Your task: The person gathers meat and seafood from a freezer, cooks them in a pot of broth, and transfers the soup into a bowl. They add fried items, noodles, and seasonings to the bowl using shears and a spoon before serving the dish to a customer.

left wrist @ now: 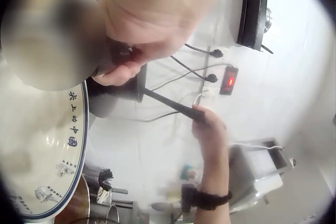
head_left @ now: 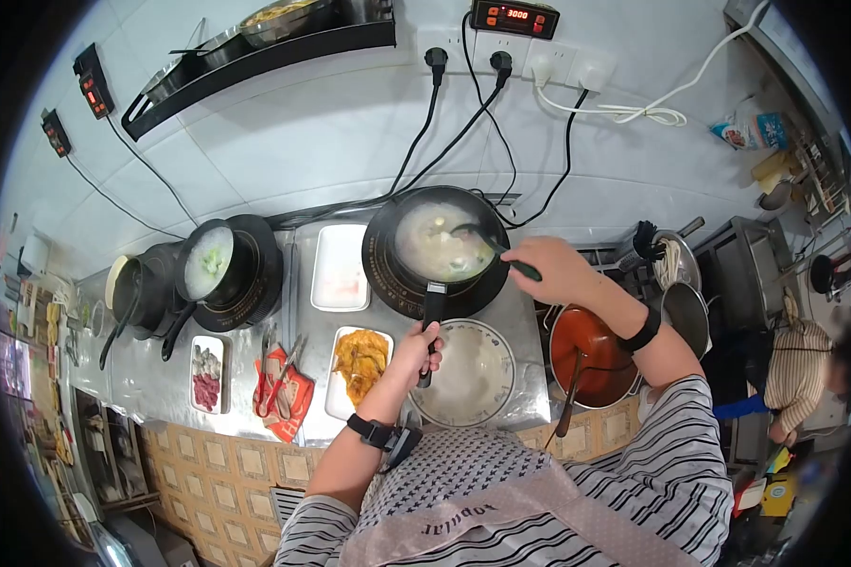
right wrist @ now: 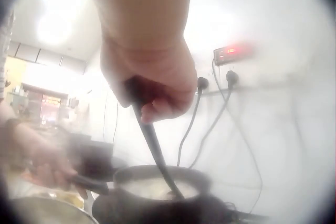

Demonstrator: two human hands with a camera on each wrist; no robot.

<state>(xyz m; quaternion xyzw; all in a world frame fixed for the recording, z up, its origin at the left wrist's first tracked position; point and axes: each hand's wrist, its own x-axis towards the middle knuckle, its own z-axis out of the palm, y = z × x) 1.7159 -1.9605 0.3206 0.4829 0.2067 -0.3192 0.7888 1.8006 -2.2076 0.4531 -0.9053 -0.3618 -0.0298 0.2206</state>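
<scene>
A dark pan (head_left: 444,276) of cloudy, steaming liquid with pale pieces stands on a round black cooker (head_left: 383,274). The left hand (head_left: 414,352) grips its black handle (head_left: 434,307); in the left wrist view this hand (left wrist: 142,45) covers most of the handle. Fingers of the right hand (head_left: 550,267) are curled round a dark ladle or spoon (head_left: 492,243), whose lower end dips into the liquid. In the right wrist view, the right hand (right wrist: 149,82) is above the pan (right wrist: 128,174), and the utensil (right wrist: 152,142) slants down into it.
A patterned bowl (head_left: 511,373) stands beside the left hand. Left of the pan are a white tray (head_left: 317,298), a tray of orange food (head_left: 361,364), and a second pan (head_left: 208,260) on its cooker. A pot of red liquid (head_left: 596,369) stands right. Cords (head_left: 432,118) hang behind.
</scene>
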